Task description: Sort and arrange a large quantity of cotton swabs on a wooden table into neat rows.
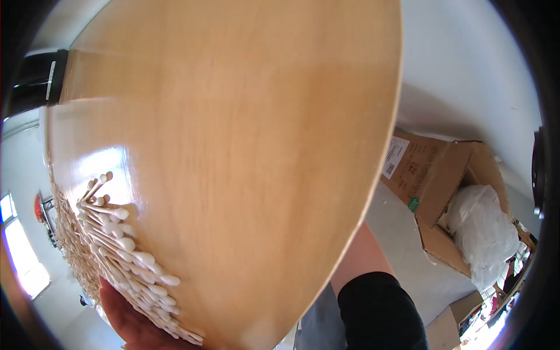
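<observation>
Many white-tipped cotton swabs (125,248) lie in a loose bank on the left part of a glossy light wooden tabletop (251,146), their heads mostly pointing right. My left hand (140,326) is at the lower left, against the near side of the swabs. Its visible part is stretched along them and looks open; the rest is cut off by the frame or in shade. My right forearm, in a black sleeve (379,312), passes behind the tabletop's right edge, which hides the hand.
A denser heap of thin sticks (73,245) sits at the far left. A black object (41,81) stands at the tabletop's upper left edge. To the right, an open cardboard box (431,175) holds a clear plastic bag (481,227). Another carton (455,321) is below it.
</observation>
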A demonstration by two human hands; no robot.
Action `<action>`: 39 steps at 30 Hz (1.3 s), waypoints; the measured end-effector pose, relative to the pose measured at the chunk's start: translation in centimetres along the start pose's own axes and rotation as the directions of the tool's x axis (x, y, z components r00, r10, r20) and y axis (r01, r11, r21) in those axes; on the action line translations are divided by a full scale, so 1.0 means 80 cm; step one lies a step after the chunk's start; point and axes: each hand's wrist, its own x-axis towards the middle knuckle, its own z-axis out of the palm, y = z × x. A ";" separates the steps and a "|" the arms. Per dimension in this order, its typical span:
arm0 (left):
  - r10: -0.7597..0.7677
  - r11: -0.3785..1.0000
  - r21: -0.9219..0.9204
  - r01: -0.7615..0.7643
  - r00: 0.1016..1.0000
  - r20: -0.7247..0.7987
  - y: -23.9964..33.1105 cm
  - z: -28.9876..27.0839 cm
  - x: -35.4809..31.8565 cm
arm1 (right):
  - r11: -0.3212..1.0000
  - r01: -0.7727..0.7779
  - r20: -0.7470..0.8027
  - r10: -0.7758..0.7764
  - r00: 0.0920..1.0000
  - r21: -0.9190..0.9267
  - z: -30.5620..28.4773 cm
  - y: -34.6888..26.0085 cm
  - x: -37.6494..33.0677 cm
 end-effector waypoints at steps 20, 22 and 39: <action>0.057 0.998 0.019 -0.056 0.994 -0.096 -0.012 -0.010 -0.001 | 0.849 -0.224 -0.047 0.280 0.959 0.478 -0.035 -0.039 -0.042; -0.082 0.934 -0.356 0.012 0.980 -0.180 0.000 0.013 0.002 | 0.815 -0.170 -0.112 0.276 0.955 0.554 -0.060 0.004 -0.083; 0.153 0.954 -0.222 -0.202 0.964 -0.217 -0.027 0.009 -0.005 | 0.781 0.590 -0.676 -0.324 0.662 0.204 -0.484 -0.246 -0.294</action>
